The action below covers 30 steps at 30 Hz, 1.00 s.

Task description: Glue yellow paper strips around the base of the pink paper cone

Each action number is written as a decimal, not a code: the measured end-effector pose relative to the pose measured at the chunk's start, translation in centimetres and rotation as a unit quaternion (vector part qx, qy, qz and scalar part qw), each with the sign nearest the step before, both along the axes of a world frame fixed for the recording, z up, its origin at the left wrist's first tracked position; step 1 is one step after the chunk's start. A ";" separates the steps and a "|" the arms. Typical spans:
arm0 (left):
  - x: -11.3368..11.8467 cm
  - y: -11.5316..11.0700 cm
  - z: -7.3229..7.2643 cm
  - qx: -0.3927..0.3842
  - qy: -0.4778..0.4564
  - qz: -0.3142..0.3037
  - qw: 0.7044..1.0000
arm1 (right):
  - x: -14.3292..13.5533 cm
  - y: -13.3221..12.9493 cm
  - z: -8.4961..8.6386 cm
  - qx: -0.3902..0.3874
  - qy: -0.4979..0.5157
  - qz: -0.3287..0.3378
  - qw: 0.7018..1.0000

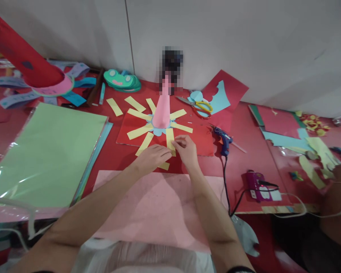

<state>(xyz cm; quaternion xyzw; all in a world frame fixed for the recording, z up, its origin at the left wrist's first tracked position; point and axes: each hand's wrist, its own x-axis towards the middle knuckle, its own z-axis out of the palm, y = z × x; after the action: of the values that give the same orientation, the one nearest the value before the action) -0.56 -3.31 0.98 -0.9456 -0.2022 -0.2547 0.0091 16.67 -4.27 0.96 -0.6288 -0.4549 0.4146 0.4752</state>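
Pinched by the right hand (186,149) is a flat yellow paper strip (169,136), seen at the scalloped blue base (159,132) of a smooth pink cone (162,112); whether anything is gripped by the left hand (154,156), curled alongside, cannot be told.

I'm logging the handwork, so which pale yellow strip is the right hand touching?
The yellow strip running almost straight from the pink cone toward the camera; it alone meets the right hand, the others lying apart.
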 end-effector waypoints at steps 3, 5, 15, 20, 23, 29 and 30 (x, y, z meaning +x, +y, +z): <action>0.4 0.0 -0.6 -0.008 -0.001 -0.003 1.000 | 0.4 0.3 -0.1 0.009 -0.010 -0.002 1.000; 0.6 -0.1 -0.9 -0.014 -0.001 0.005 1.000 | 1.0 0.8 -0.2 0.015 -0.020 -0.014 1.000; 0.4 0.6 -1.6 -0.085 0.014 0.037 0.996 | 3.0 3.4 -0.4 -0.023 -0.049 0.066 0.996; 0.2 0.7 -1.7 -0.096 0.007 0.041 0.994 | 2.5 3.2 -0.8 0.006 -0.062 0.064 0.996; 0.2 0.7 -1.6 -0.104 0.006 0.040 0.994 | 2.4 3.2 -1.0 0.025 -0.089 0.060 0.994; 0.1 0.8 -1.5 -0.125 0.008 0.050 0.991 | 2.2 3.2 -1.2 0.022 -0.122 0.036 0.992; 0.1 0.8 -1.4 -0.126 0.012 0.057 0.990 | 2.2 3.2 -1.2 0.022 -0.125 0.032 0.991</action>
<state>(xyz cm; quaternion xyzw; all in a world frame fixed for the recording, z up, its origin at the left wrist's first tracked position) -0.42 -2.47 -0.44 -0.9291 -0.2859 -0.2152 -0.0931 18.87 -1.11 -0.20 -0.6503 -0.5396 0.3379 0.4145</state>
